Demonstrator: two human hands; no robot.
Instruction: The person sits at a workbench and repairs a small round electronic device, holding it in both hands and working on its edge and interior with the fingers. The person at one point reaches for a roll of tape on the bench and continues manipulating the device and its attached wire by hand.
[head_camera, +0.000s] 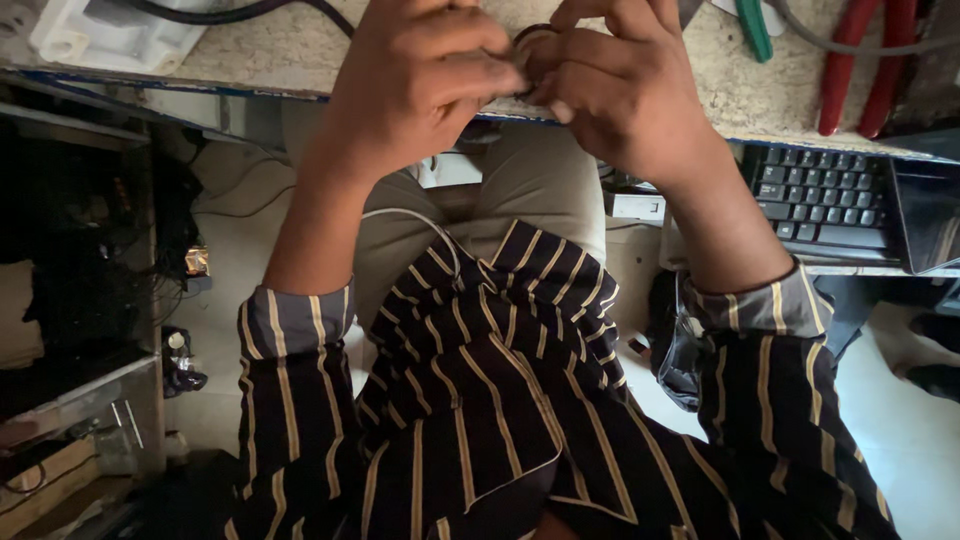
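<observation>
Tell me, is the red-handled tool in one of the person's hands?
No: the red-handled tool lies untouched on the worktop, while the left hand and right hand meet around a small dark ring-shaped part.

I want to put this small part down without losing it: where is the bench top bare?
Bare bench top lies between the white box with its black cable and the left hand. Another patch runs from the right hand to the red-handled pliers. Around the pliers and green handle it is crowded.
</observation>
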